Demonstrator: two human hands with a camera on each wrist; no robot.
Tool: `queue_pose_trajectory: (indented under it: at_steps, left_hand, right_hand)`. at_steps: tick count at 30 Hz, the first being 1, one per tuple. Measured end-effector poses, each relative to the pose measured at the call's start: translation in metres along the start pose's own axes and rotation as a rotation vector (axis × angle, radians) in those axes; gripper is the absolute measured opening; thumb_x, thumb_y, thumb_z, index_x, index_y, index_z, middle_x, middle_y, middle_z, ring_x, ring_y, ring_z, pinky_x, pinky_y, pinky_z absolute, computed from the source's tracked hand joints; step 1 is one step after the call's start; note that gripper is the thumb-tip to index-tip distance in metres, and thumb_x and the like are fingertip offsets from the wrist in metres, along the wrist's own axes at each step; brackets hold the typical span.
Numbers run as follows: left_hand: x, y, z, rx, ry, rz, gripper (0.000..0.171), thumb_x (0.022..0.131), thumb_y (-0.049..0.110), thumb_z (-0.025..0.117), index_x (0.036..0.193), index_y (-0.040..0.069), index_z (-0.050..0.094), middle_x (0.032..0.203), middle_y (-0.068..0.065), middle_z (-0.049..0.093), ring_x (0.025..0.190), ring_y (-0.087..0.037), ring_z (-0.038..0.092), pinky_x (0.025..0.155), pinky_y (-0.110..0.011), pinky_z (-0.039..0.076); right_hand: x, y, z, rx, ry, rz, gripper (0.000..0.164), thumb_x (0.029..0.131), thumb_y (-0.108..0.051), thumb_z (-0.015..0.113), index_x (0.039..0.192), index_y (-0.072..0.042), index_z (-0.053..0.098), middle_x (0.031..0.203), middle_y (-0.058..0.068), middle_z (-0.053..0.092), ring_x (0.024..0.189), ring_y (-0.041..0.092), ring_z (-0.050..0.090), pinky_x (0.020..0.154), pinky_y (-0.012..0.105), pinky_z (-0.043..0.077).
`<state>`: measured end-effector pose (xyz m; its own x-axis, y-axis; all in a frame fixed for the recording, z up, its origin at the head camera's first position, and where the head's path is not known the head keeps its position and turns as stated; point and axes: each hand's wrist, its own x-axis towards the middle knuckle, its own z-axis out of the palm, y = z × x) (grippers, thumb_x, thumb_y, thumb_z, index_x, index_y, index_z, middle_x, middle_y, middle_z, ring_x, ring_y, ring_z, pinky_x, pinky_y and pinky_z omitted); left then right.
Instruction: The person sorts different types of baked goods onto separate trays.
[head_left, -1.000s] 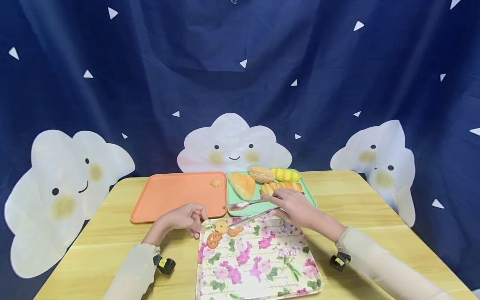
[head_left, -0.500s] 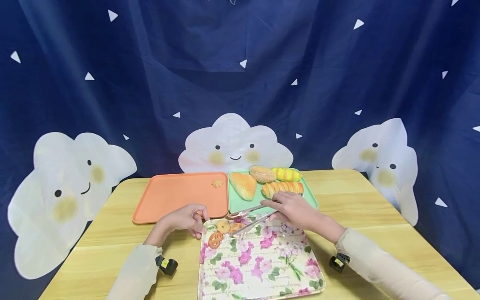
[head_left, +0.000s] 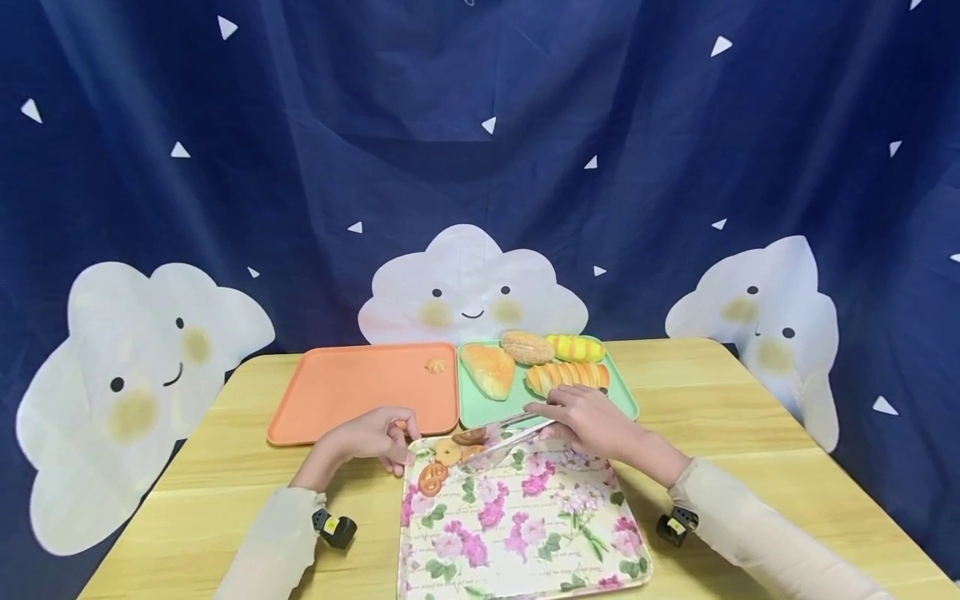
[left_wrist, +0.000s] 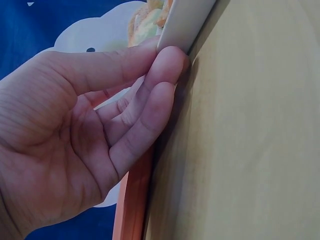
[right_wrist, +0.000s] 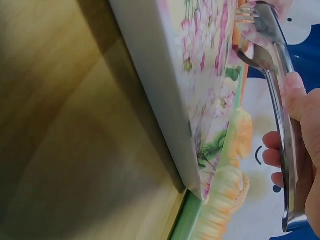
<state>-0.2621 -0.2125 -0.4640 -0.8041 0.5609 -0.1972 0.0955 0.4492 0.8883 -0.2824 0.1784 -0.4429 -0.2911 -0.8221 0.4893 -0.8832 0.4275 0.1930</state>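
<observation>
Metal serving tongs have their two ends nearer each other than half a second ago and sit further to the left, over the cookies at the corner of the floral tray; both hands look nearly unchanged. Right hand grips them, while the left hand pinches the tray's edge. Just to the right of the left hand's fingers lie a pretzel-shaped cookie, a round cookie and a third cookie partly hidden by the metal. The step appears to be taking up that third cookie; whether it is caught yet, I cannot tell. What comes next probably calls for a level, gentle squeeze, then a lift, with the left hand steadying the tray. Beyond the left hand is the orange tray with one small cookie; beyond the right hand, the green tray bears breads. Only the right wrist view makes plain that one end is pronged like a fork and the other smooth; the left wrist view shows the thumb and fingertip meeting on the tray's edge, which is hard to make out from the head.
</observation>
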Motion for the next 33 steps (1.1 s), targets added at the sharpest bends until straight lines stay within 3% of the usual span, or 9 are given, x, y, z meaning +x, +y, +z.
queue_pose_trajectory:
  at_steps: [12,16,21,26,30,33]
  left_hand:
    - [0.0003,0.0000,-0.0005,-0.009,-0.001,-0.004,0.025,0.084,-0.001,0.073,0.103,-0.005,0.057,0.069,-0.010,0.069,0.063,-0.019,0.070,0.060,-0.032,0.060]
    - [0.0006,0.0003,-0.0004,-0.014,-0.002,0.001,0.025,0.084,-0.001,0.073,0.103,-0.005,0.056,0.069,-0.010,0.069,0.063,-0.020,0.070,0.060,-0.033,0.060]
    - [0.0005,-0.0004,-0.0001,-0.018,-0.007,0.000,0.026,0.084,-0.002,0.073,0.102,-0.005,0.056,0.070,-0.013,0.070,0.063,-0.020,0.070,0.061,-0.034,0.061]
    - [0.0015,0.0007,-0.0004,-0.014,-0.005,-0.003,0.025,0.084,-0.001,0.074,0.102,-0.004,0.056,0.070,-0.011,0.070,0.063,-0.020,0.070,0.061,-0.033,0.061]
    - [0.0019,0.0016,-0.0005,-0.012,-0.007,0.002,0.025,0.084,-0.001,0.074,0.101,-0.004,0.056,0.070,-0.012,0.070,0.063,-0.020,0.070,0.061,-0.033,0.061]
    - [0.0011,0.0007,-0.0001,-0.018,-0.009,-0.006,0.025,0.084,-0.002,0.073,0.101,-0.005,0.056,0.069,-0.012,0.070,0.062,-0.020,0.070,0.061,-0.034,0.062]
  right_hand:
    - [-0.0014,0.0003,0.0060,-0.008,0.089,0.011,0.030,0.099,-0.038,0.063,0.112,-0.015,0.078,0.070,-0.005,0.051,0.061,0.005,0.036,0.055,0.014,0.020]
    - [-0.0012,-0.0004,0.0059,-0.011,0.098,0.025,0.028,0.092,-0.036,0.071,0.110,-0.016,0.078,0.069,-0.006,0.049,0.060,0.005,0.034,0.054,0.014,0.019]
    - [-0.0015,-0.0031,0.0053,-0.046,0.093,0.041,0.025,0.084,-0.022,0.078,0.108,-0.018,0.078,0.069,-0.006,0.049,0.061,0.006,0.034,0.054,0.015,0.019]
    - [-0.0014,-0.0040,0.0048,-0.068,0.106,0.048,0.025,0.083,-0.021,0.079,0.108,-0.017,0.078,0.071,-0.005,0.052,0.061,0.007,0.038,0.054,0.016,0.023]
    - [-0.0010,-0.0029,0.0043,-0.063,0.145,0.051,0.020,0.099,-0.028,0.065,0.107,-0.016,0.079,0.072,-0.004,0.057,0.060,0.009,0.043,0.052,0.016,0.027]
    - [0.0008,-0.0018,0.0037,-0.052,0.184,0.053,0.040,0.106,-0.040,0.049,0.108,-0.014,0.079,0.074,-0.003,0.062,0.060,0.010,0.050,0.051,0.018,0.034]
